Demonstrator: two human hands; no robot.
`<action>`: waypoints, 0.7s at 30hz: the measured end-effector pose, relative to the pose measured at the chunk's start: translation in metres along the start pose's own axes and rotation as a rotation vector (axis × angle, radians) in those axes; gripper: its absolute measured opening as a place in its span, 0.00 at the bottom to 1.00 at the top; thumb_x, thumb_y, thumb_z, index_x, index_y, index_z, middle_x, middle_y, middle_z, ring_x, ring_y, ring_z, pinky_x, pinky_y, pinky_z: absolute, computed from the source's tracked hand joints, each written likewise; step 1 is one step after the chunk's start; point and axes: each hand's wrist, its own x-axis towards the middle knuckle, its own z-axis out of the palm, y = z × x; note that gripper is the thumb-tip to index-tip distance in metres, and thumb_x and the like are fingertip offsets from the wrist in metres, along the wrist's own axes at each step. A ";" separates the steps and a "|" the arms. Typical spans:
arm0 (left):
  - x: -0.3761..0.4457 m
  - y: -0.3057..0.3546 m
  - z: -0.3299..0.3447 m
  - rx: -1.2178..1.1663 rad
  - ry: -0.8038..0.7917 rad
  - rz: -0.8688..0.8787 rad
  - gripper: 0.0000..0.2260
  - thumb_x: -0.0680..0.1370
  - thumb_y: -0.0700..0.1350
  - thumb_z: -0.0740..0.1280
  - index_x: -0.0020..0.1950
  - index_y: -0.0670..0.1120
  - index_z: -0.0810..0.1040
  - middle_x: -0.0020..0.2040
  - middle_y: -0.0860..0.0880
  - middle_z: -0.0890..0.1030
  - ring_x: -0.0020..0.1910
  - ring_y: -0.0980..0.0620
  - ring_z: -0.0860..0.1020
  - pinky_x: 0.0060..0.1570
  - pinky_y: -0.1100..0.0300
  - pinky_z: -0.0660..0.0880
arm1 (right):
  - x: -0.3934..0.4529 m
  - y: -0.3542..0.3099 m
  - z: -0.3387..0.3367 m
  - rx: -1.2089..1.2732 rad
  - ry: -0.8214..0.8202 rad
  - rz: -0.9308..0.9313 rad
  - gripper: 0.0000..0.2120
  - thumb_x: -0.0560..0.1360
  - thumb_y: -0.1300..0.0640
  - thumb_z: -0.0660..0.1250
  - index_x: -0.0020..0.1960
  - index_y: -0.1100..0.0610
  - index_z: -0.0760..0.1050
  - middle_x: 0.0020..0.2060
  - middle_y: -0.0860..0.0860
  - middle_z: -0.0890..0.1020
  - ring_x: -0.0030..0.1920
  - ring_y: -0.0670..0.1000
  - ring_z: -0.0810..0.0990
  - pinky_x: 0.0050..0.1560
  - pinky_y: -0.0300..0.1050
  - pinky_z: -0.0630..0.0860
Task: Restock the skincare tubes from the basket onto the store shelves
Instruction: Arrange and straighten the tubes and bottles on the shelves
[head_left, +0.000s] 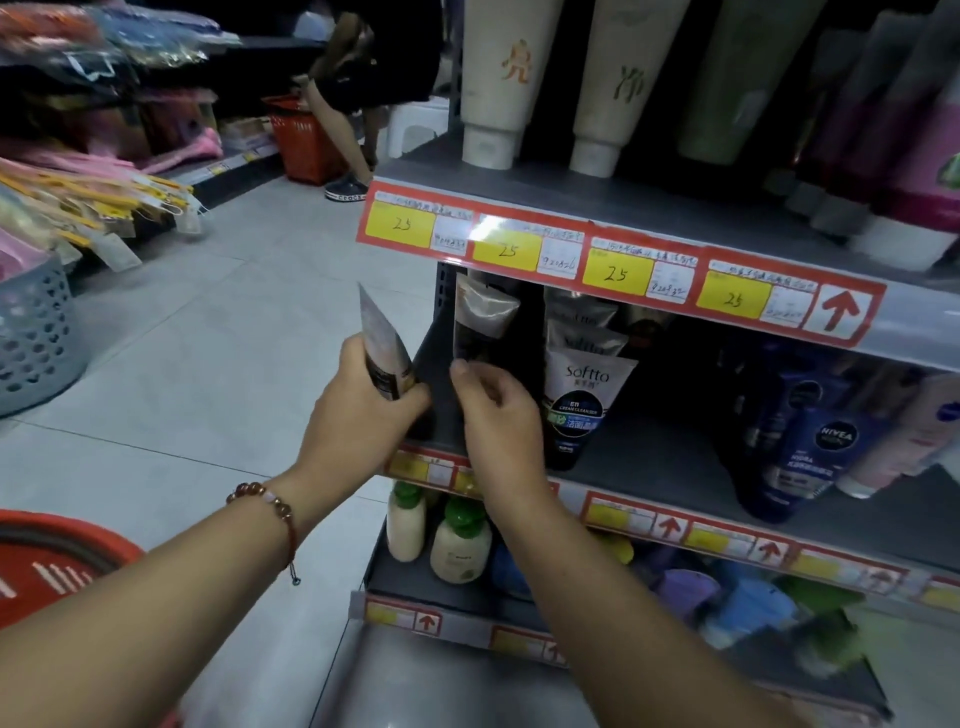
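Forward, left hand (363, 410) gripping tube (384, 353), right hand (498, 415) pinching

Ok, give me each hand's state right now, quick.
Left hand: grips a skincare tube, crimped end up.
Right hand: fingers curled at the tube on the shelf; an actual pinch cannot be told.

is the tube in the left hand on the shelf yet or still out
Still out: the left hand grips the grey-and-black plastic tube in front of the dark grey metal shelf, crimped end up.
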 end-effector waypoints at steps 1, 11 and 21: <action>0.001 -0.002 -0.001 0.008 -0.002 -0.027 0.19 0.72 0.52 0.71 0.56 0.52 0.66 0.46 0.53 0.79 0.45 0.51 0.79 0.42 0.52 0.76 | 0.009 0.009 0.002 -0.082 0.058 0.028 0.16 0.76 0.50 0.69 0.61 0.54 0.77 0.47 0.46 0.81 0.48 0.43 0.81 0.52 0.38 0.77; 0.002 -0.006 -0.011 -0.035 -0.022 -0.078 0.20 0.73 0.53 0.71 0.58 0.53 0.66 0.49 0.54 0.79 0.48 0.52 0.79 0.47 0.50 0.78 | 0.069 0.025 0.034 -0.262 0.258 0.143 0.22 0.71 0.56 0.71 0.64 0.55 0.72 0.59 0.54 0.80 0.59 0.58 0.79 0.57 0.51 0.76; 0.002 -0.009 -0.016 -0.058 -0.071 -0.070 0.19 0.73 0.54 0.72 0.57 0.53 0.67 0.48 0.54 0.79 0.48 0.54 0.79 0.49 0.47 0.80 | 0.064 0.033 0.037 -0.503 0.169 0.051 0.23 0.66 0.51 0.74 0.60 0.53 0.75 0.58 0.56 0.77 0.59 0.59 0.76 0.59 0.55 0.75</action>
